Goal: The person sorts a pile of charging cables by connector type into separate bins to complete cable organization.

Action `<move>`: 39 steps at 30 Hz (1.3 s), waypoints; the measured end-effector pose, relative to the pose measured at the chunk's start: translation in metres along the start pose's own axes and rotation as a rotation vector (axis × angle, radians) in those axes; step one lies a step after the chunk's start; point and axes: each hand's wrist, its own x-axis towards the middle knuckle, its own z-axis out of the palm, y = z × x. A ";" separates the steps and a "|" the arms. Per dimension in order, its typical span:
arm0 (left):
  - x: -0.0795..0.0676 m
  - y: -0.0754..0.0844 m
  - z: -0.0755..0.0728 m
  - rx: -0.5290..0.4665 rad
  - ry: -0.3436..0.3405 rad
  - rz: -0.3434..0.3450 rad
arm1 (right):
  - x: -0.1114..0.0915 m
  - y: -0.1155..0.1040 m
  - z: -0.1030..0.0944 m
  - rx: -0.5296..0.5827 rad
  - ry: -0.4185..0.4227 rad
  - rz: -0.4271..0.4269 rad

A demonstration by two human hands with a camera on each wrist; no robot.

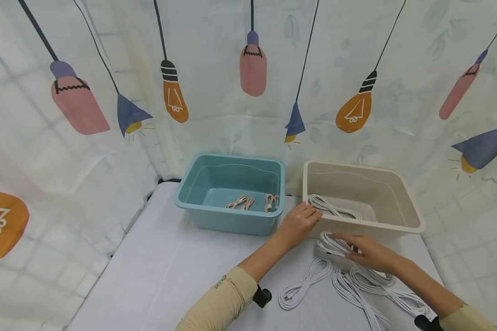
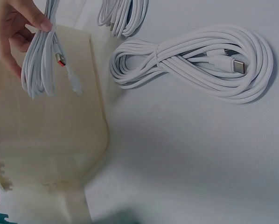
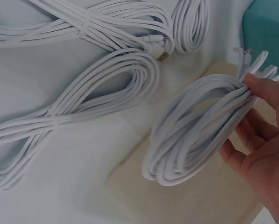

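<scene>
A bundled white USB cable (image 1: 331,243) is pinched between the thumb and fingers of my right hand (image 1: 370,252), just in front of the beige bin (image 1: 368,227). In the right wrist view, the held cable (image 3: 195,128) hangs in loops from the fingertips, its plug ends near the thumb. At the bin's front left corner, my left hand (image 1: 296,226) grips the rim with its fingertips. Inside that bin lies another white cable bundle (image 1: 333,209). On the table below the hands are a figure-eight white cable (image 1: 305,282) and several more white bundles (image 1: 362,299).
A teal bin (image 1: 228,220) stands left of the beige one, with several small pinkish cables (image 1: 240,202) in it. Both bins sit at the back of the white-covered table (image 1: 161,276). A lamp-patterned curtain (image 1: 215,124) hangs behind and at the sides.
</scene>
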 end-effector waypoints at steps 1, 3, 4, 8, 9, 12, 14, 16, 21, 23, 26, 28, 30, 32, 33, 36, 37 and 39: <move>0.000 0.000 0.000 -0.004 -0.002 -0.001 | 0.000 -0.001 -0.001 -0.006 0.002 -0.007; 0.001 0.000 -0.001 -0.005 -0.005 -0.003 | -0.001 -0.004 -0.004 -0.016 0.004 -0.018; 0.001 0.000 -0.001 -0.003 -0.006 -0.002 | -0.001 -0.006 -0.006 -0.021 0.001 -0.023; 0.001 0.000 0.000 -0.003 0.000 -0.001 | -0.004 -0.012 -0.013 -0.038 -0.006 -0.012; 0.001 0.000 0.000 -0.005 0.001 -0.001 | -0.005 -0.013 -0.014 -0.043 -0.006 -0.006; 0.001 0.000 0.000 -0.006 0.001 -0.001 | -0.007 -0.018 -0.020 -0.054 -0.013 0.013; 0.001 0.000 0.000 -0.004 0.001 0.001 | -0.008 -0.021 -0.023 -0.064 -0.014 0.025; 0.001 0.000 -0.001 -0.006 0.000 0.000 | -0.009 -0.024 -0.027 -0.063 -0.021 0.039; 0.001 0.000 -0.001 -0.021 -0.004 -0.003 | -0.010 -0.032 -0.038 -0.056 -0.020 0.060; 0.002 0.000 -0.002 -0.026 -0.005 -0.006 | -0.009 -0.035 -0.043 -0.056 -0.015 0.050; 0.002 0.001 -0.003 -0.029 -0.006 -0.011 | -0.008 -0.037 -0.051 -0.059 -0.001 0.023; 0.002 0.001 -0.003 -0.035 -0.006 -0.015 | -0.007 -0.038 -0.056 -0.071 0.014 0.005; 0.002 0.000 -0.002 -0.045 -0.008 -0.018 | -0.006 -0.038 -0.060 -0.085 0.033 -0.010; 0.001 0.000 -0.001 -0.055 -0.014 -0.025 | -0.006 -0.038 -0.066 -0.097 0.041 -0.013; 0.002 0.000 -0.001 -0.069 -0.019 -0.029 | -0.006 -0.038 -0.068 -0.104 0.050 -0.012; 0.001 0.000 -0.001 -0.098 -0.034 -0.047 | -0.005 -0.037 -0.075 -0.130 0.062 0.003; 0.000 0.000 -0.001 -0.110 -0.039 -0.053 | -0.005 -0.037 -0.078 -0.138 0.063 0.008; 0.000 0.000 -0.002 -0.140 -0.041 -0.069 | -0.004 -0.036 -0.082 -0.153 0.065 0.018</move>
